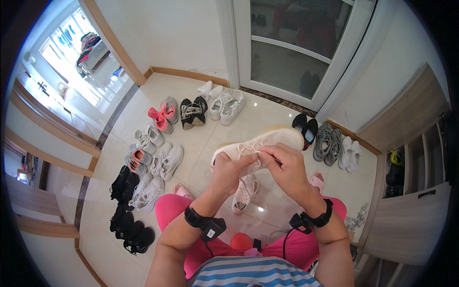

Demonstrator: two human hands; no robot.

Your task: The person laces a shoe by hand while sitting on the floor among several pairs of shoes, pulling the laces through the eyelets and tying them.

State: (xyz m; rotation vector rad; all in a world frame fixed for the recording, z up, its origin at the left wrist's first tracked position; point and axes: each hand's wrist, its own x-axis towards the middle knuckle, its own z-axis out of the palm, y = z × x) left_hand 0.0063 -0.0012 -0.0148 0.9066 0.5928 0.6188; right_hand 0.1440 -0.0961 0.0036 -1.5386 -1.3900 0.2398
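Observation:
A white lace-up sneaker (283, 135) with a pale yellowish sole is held up in front of me, its toe towards the right. My left hand (229, 172) grips it near the heel end, one finger stretched along the laces. With finger and thumb, my right hand (285, 166) pinches the white shoelace (247, 147) over the shoe's opening. The fingertips of both hands meet at the lace. Below them, a similar pale sneaker (244, 195) rests on the tiled floor between my feet. Part of the held shoe is hidden behind my hands.
White sneakers (172, 163), black shoes (134, 236), pink-and-grey shoes (165, 114) and black sneakers (193, 113) stand in an arc at left. Black flats (305, 129) and grey sneakers (327, 143) stand near the glazed door (287, 64). A shoe cabinet (405, 219) is open at right.

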